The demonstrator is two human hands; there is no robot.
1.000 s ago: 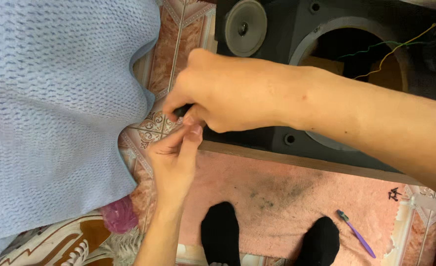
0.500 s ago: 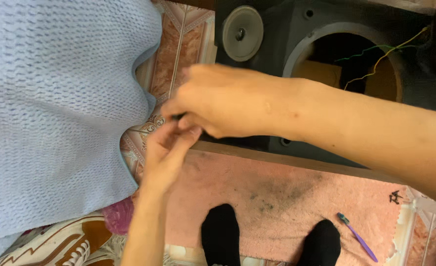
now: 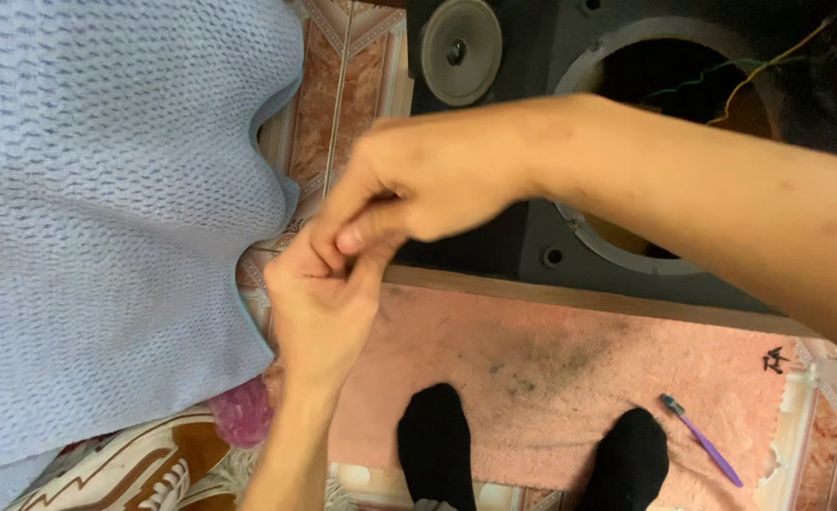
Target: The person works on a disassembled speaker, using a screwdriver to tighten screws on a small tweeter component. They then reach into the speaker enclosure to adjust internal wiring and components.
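Observation:
My right hand (image 3: 437,180) reaches in from the right, over the front of a black speaker cabinet (image 3: 532,246). Its thumb and fingers are pinched together and point down. My left hand (image 3: 319,303) comes up from below, and its curled fingers press against those fingertips. Whatever lies between the fingers is hidden. The cabinet has a round grey tweeter (image 3: 456,52) and a large empty round hole (image 3: 664,57) with coloured wires (image 3: 764,66) inside.
A light blue knitted cloth (image 3: 106,208) covers the left side. Below the cabinet's wooden edge (image 3: 579,298) lies a smudged pink mat (image 3: 551,369). On it are my feet in black socks (image 3: 437,445) and a purple toothbrush (image 3: 702,440). Patterned floor tiles (image 3: 343,95) show between cloth and cabinet.
My left fingers were stretched up a second ago and have curled in tight under my right fingertips. A small dark bit seen between the fingers is now hidden.

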